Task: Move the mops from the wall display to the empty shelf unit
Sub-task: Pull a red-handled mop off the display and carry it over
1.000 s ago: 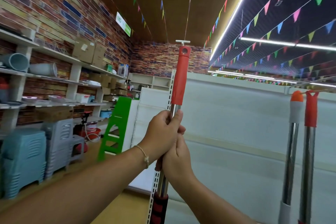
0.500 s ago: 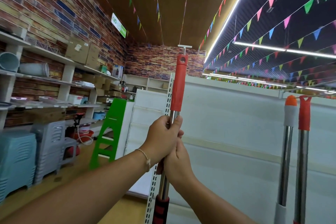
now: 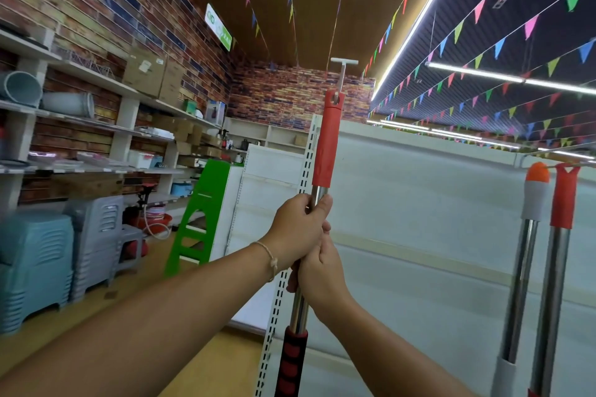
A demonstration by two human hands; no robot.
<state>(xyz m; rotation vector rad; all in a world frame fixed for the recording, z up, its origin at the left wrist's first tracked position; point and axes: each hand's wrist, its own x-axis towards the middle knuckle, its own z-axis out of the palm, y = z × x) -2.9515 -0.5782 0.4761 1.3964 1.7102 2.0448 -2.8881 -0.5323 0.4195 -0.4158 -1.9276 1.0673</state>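
Both hands clamped on an upright mop handle (image 3: 323, 151) at centre: left hand (image 3: 298, 230) above, fingers wrapped round the steel shaft just below the red grip; right hand (image 3: 319, 271) directly beneath, touching it. Behind, a white shelf unit (image 3: 419, 219). Far right, two more mop handles (image 3: 545, 255) (hung from a rail).

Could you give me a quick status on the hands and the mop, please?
Left hand and right hand both gripping the mop handle, upright. Two more mops already hanging on the shelf unit. Nothing in the way.
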